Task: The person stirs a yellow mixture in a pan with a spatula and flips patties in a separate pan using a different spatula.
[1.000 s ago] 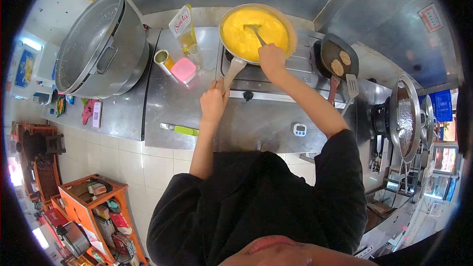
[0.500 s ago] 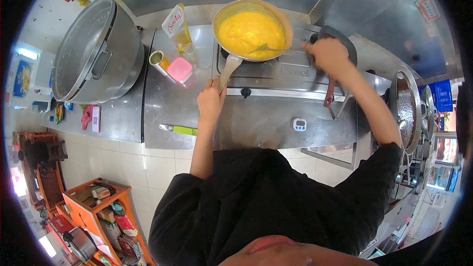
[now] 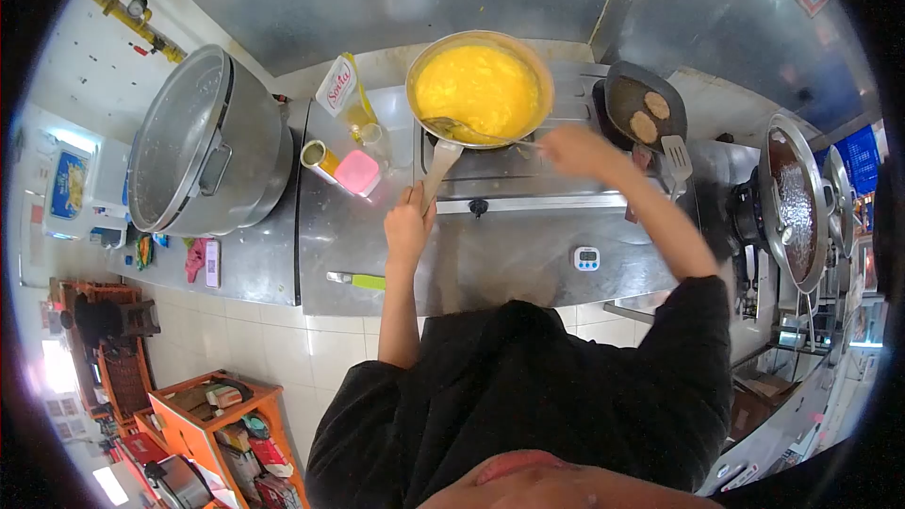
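Observation:
A round frying pan [image 3: 543, 85] with yellow egg-like food [image 3: 481, 85] sits on the left burner of the stove. My left hand [image 3: 407, 226] is closed round its pale handle [image 3: 439, 170]. My right hand [image 3: 577, 153], to the right of the pan, grips the handle of a metal spoon [image 3: 452, 124], whose bowl lies in the food at the pan's lower left. On the right burner stands a dark square pan [image 3: 622, 94] holding two brown patties [image 3: 644, 126]. A slotted spatula [image 3: 677, 158] rests at its handle.
A big metal pot [image 3: 255, 132] stands at the left. An oil pouch [image 3: 341, 90], an open can [image 3: 317, 155] and a pink-lidded container [image 3: 358, 172] are beside the stove. A green-handled tool [image 3: 363, 281] and a white timer [image 3: 586, 258] lie near the front edge.
My right hand has moved left and down, and the spoon's bowl has gone from the pan's right side to its lower left. The camera view has shifted, showing the patties.

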{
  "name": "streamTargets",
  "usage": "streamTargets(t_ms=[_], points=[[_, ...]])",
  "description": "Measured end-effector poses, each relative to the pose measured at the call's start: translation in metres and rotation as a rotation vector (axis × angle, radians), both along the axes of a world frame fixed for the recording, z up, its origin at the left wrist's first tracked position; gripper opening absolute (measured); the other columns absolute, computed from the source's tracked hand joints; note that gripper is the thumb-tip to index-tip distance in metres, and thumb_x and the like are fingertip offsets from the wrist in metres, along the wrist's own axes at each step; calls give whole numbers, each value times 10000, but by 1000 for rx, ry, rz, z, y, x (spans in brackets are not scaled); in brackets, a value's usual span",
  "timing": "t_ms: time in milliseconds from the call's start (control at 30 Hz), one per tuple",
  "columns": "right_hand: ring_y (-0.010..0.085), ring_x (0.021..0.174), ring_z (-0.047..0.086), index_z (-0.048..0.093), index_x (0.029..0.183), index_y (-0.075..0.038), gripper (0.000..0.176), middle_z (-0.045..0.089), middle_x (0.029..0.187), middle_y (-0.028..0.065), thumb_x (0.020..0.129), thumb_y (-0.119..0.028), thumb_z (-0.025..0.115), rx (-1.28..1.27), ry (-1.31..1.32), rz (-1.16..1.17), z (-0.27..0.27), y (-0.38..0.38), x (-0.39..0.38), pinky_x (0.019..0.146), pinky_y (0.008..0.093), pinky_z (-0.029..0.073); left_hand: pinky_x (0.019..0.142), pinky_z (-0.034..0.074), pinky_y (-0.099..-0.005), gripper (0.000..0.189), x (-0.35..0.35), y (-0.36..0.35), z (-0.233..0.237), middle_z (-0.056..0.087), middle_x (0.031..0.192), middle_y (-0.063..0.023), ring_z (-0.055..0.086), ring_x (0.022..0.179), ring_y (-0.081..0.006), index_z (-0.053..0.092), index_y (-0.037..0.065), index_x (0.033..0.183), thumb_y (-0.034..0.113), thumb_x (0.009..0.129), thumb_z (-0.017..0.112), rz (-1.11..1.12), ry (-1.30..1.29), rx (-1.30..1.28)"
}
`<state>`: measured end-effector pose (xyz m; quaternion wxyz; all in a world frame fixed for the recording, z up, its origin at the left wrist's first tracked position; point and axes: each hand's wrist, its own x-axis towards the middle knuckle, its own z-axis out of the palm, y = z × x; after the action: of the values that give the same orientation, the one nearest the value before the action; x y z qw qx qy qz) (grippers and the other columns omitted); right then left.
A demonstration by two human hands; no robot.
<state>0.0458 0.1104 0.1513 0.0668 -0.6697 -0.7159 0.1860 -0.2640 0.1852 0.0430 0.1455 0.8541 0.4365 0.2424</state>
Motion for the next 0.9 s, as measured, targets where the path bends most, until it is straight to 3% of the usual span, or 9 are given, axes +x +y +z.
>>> streamTargets(t_ms=[200,300,433,633,700,767,833,900], points=[[417,731,607,598,742,56,145,601,742,262,750,-89,598,250,199,-235,-52,31,-94,682,484,476,603,501,-424,382,-1,0,7,615,914,-161,617,717,-362,565,13,1138,205,818,642,-64,29,40],[374,767,650,648,761,39,127,628,743,253,716,-57,577,257,206,-327,-35,59,-133,661,439,523,578,497,-418,396,-1,3,3,601,927,-161,612,691,-353,547,-4,1141,244,840,615,-113,26,84],[346,818,659,662,798,16,149,649,833,237,756,-86,562,242,279,-567,-30,107,-150,683,421,534,589,497,-420,402,-1,2,2,601,925,-156,612,698,-352,546,-7,1148,239,838,616,-114,54,81],[346,846,656,679,856,-7,215,668,903,203,802,-127,509,288,328,-828,-27,140,-99,752,419,523,612,499,-426,406,1,-3,4,607,937,-147,615,721,-349,548,19,1166,240,833,620,-49,53,63],[337,632,660,651,840,34,236,653,771,238,775,-135,499,191,456,-839,-42,144,-56,577,400,532,638,493,-435,400,1,-4,6,618,903,-164,613,749,-364,576,23,1154,259,835,627,-20,12,23],[321,499,626,641,821,50,243,634,710,250,772,-139,497,179,391,-669,-55,132,-20,484,388,506,643,492,-434,400,1,-4,8,619,907,-165,613,756,-364,577,28,1155,259,833,629,1,17,4],[333,599,648,638,830,61,259,626,745,278,771,-150,501,59,519,-801,-36,109,-4,559,417,510,648,491,-434,400,1,-6,7,620,912,-166,614,762,-363,578,33,1156,259,830,631,25,16,-17],[357,730,650,639,857,57,258,622,774,282,778,-156,516,308,95,-592,-36,86,22,664,443,500,647,492,-425,408,0,-4,7,623,924,-167,616,771,-360,577,24,1154,260,826,633,3,-2,-22]])
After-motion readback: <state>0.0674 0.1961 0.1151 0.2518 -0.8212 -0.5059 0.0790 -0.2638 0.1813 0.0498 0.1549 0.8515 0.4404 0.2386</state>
